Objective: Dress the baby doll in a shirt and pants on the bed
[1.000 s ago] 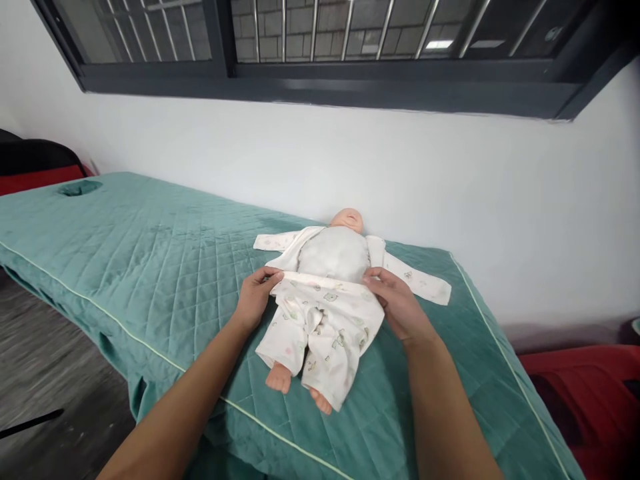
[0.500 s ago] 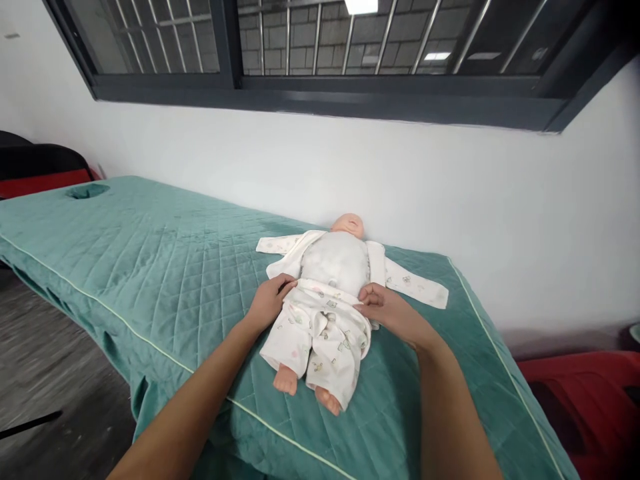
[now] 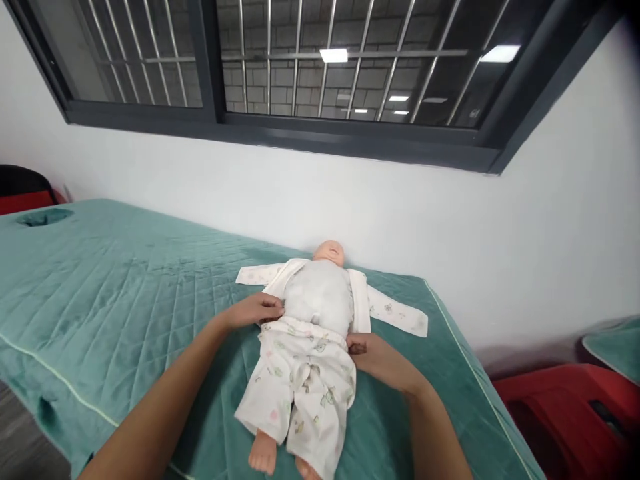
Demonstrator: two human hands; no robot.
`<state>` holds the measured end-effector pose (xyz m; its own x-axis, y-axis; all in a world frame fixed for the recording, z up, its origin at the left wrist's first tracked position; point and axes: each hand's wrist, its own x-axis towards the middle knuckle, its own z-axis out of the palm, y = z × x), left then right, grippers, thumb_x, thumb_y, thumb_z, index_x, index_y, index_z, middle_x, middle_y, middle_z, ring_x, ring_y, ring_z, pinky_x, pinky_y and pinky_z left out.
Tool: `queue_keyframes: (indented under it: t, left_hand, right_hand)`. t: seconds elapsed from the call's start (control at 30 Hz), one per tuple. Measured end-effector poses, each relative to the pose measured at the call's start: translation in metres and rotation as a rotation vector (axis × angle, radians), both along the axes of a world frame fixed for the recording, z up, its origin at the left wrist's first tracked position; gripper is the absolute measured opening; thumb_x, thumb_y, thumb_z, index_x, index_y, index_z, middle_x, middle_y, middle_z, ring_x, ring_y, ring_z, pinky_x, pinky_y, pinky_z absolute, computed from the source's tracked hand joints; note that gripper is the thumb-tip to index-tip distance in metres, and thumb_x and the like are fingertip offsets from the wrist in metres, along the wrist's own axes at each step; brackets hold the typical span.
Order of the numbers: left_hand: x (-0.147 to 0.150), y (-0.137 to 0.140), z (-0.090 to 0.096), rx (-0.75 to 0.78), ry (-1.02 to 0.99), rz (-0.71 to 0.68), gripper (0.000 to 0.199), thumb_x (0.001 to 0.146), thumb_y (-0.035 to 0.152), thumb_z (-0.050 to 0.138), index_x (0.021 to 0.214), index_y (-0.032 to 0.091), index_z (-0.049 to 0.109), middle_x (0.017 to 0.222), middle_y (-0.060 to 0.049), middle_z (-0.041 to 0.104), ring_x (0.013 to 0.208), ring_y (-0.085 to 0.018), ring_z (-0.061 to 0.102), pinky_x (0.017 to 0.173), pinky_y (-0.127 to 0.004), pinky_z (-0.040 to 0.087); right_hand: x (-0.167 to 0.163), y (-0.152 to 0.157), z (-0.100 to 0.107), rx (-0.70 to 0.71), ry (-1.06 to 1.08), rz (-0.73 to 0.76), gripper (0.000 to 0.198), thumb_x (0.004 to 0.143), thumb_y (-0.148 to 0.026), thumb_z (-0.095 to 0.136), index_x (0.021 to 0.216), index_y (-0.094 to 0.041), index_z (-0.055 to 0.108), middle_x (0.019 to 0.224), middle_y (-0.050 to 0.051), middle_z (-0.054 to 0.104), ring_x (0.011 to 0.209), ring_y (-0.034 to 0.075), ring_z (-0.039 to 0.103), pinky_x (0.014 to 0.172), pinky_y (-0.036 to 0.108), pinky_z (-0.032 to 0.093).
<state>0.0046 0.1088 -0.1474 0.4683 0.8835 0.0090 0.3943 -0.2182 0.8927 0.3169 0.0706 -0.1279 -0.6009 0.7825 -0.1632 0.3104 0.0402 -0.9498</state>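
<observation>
A baby doll [image 3: 330, 252] lies on its back with its head toward the wall. Its soft white torso [image 3: 317, 293] is bare between the open fronts of a white patterned shirt [image 3: 397, 317], whose sleeves spread out sideways. White printed baby trousers [image 3: 280, 360] cover its legs and reach the lower belly, with the feet showing below. My left hand [image 3: 256, 309] is closed at the shirt's edge by the doll's side, just above the waistband; its fingertips are partly hidden. At the opposite end of the waistband, my right hand [image 3: 375, 357] pinches the trousers with curled fingers.
A green quilted cover [image 3: 150, 287] drapes the massage bed, which has a face hole [image 3: 45, 217] at far left. The white wall [image 3: 390, 220] and barred window stand behind. A red chair [image 3: 565, 413] is at right; another red and black chair [image 3: 23, 190] stands far left.
My view has tilted up and shifted right. My left hand has left the waistband corner for the shirt edge above it. My right hand has moved outward along the waistband to its side.
</observation>
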Motion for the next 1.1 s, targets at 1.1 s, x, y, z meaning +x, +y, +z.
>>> queue_keyframes:
  t: [1.1]
  left_hand:
    - [-0.012,0.003,-0.034,-0.094,-0.379,0.075,0.03,0.084,0.046,0.063,0.086,0.017,0.053,0.081,0.0,0.05,0.073,-0.012,0.045,0.063,-0.023,0.037]
  right_hand:
    - [-0.013,0.015,-0.015,0.455,-0.259,-0.591,0.008,0.077,-0.023,0.053,0.082,-0.022,0.059,0.081,0.001,0.063,0.076,0.019,0.057,0.071,0.03,0.041]
